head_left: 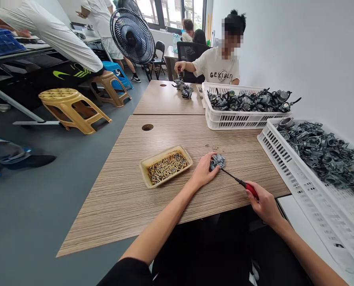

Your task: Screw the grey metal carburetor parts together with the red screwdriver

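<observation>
My left hand [207, 170] is closed around a small grey metal carburetor body [219, 160] on the wood-grain table [114, 174]. In my right hand [265, 203] is a screwdriver [251, 190] with a red and black handle. Its long dark shaft slants up to the left, and the tip meets the near side of the carburetor body; the exact contact spot is too small to make out. Several loose brass pieces [215, 147] lie just beyond the part. Left of my left hand stands a beige tray [144, 176] holding many small brass and silver pieces.
A white crate [236, 120] of assembled carburetors stands at the back right. Another white crate [287, 174] with grey metal bodies is at my right. Across the table a person [221, 63] works on carburetors [184, 89]. Stools [72, 105] and a fan [132, 37] are to the left.
</observation>
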`<action>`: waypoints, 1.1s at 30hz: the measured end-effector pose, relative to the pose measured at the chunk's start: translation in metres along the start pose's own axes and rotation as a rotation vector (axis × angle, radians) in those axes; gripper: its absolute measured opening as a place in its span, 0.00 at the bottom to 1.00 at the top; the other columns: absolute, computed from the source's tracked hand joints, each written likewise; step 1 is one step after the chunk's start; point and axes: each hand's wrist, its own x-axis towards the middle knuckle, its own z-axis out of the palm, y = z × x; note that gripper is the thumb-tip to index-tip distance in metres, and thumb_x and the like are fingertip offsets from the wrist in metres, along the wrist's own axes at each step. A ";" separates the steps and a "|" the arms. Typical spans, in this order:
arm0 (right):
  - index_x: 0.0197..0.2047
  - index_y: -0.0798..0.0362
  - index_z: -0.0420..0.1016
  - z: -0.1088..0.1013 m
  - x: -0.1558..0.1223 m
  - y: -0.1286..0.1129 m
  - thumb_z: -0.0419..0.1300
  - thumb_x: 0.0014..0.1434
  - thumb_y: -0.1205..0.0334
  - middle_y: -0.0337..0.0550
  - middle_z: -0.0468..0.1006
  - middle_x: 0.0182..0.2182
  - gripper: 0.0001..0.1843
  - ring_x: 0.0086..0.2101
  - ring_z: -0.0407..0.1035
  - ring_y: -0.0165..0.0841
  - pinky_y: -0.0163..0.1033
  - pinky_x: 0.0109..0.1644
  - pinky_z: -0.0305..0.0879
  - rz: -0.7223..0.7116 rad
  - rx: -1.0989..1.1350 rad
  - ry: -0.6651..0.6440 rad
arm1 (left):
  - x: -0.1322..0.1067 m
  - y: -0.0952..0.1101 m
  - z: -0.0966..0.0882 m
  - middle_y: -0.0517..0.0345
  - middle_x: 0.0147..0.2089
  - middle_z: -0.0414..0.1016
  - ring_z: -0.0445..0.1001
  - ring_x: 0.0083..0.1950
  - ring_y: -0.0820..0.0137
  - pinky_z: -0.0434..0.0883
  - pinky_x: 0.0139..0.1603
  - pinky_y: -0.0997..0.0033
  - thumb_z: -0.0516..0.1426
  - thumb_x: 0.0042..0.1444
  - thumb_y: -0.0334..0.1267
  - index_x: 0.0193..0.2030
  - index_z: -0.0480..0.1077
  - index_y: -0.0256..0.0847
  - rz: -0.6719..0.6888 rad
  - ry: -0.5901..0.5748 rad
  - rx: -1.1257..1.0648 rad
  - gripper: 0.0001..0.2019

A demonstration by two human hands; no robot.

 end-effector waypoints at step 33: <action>0.38 0.50 0.72 0.010 0.052 0.054 0.53 0.70 0.45 0.38 0.72 0.29 0.19 0.30 0.66 0.34 0.38 0.36 0.63 0.172 0.406 -0.177 | -0.001 -0.003 -0.002 0.46 0.65 0.69 0.69 0.65 0.54 0.65 0.67 0.52 0.64 0.56 0.46 0.71 0.53 0.44 -0.016 -0.017 0.155 0.39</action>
